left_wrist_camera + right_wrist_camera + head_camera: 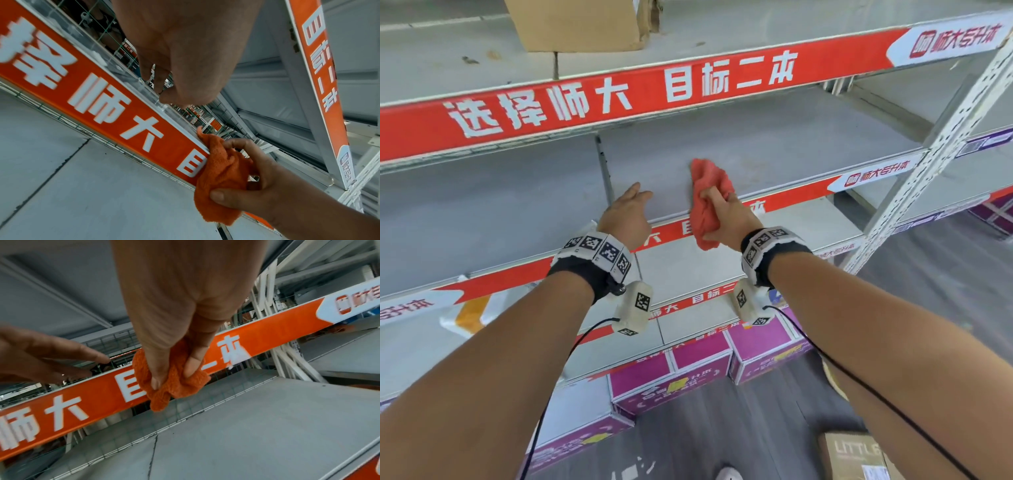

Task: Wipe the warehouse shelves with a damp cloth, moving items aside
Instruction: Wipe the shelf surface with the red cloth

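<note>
A crumpled red-orange cloth [707, 198] [222, 177] [174, 379] is bunched in my right hand [726, 219] [176, 353], whose fingers and thumb grip it above the front edge of the grey middle shelf [774, 144]. The cloth's upper end hangs over the shelf board; whether it touches is unclear. My left hand [628, 212] [164, 84] hovers beside it on the left, fingers extended and holding nothing, above the same shelf's edge. No items lie on this stretch of shelf.
A cardboard box [582, 24] stands on the top shelf. Red banners [619, 99] run along the shelf fronts. A white perforated upright [941, 147] rises at right. Purple cartons [702, 370] sit on the floor below, with a brown box [856, 455] at bottom right.
</note>
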Motion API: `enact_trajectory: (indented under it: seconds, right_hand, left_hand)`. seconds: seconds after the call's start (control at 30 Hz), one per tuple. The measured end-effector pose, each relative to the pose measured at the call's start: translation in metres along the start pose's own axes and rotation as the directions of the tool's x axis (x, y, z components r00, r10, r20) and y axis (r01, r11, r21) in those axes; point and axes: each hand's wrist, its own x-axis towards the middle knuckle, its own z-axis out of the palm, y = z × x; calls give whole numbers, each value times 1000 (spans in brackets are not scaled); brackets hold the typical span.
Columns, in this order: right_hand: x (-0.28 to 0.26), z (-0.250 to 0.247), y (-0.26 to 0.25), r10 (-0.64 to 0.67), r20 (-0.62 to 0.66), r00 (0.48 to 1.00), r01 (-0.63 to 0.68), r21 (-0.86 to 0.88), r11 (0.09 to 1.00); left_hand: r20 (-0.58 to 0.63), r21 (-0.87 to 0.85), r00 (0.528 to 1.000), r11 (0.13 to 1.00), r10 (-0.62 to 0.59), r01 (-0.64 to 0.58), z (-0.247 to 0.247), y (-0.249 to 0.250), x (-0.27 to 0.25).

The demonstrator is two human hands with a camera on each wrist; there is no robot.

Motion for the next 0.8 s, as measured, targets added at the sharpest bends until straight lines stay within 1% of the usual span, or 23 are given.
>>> enact_trajectory:
  seconds: [0.1,0.17,0.33,0.43,0.53,0.63,0.73,0.8]
  right_hand:
    - [-2,16,-16,50,-46,998,-47,61,997]
    - [-4,26,-29,56,-56,997,-52,81,995]
    - [-4,59,-79,-67,55,996,62,76,995]
    - [-5,56,-83,-78,96,992,76,22,997]
    - [-10,44,-71,-2,63,998,2,-2,1000]
    - [-21,30,-58,132,-44,990,-132,11,991]
    - [-39,19,-48,271,-136,953,-267,46,963]
    - [-53,16,-43,299,-144,943,-292,64,954]
  left_hand:
    - [-28,1,1000,1000,-5,5,-8,-18,-6]
    - [-47,-5,999,1000,-4,4,-10,-28,-9]
    - [-52,4,998,1000,28,-28,-13,-39,-19]
    - [-47,4,998,999,43,-43,-17,-42,-24]
    - [-20,-7,999,999,48,-48,-18,-45,-30]
    - [16,-6,997,997,74,-74,-17,-39,-37]
    - [42,-39,986,987,160,-159,-14,-31,-40]
    - [43,-53,975,975,217,-215,-9,-21,-42]
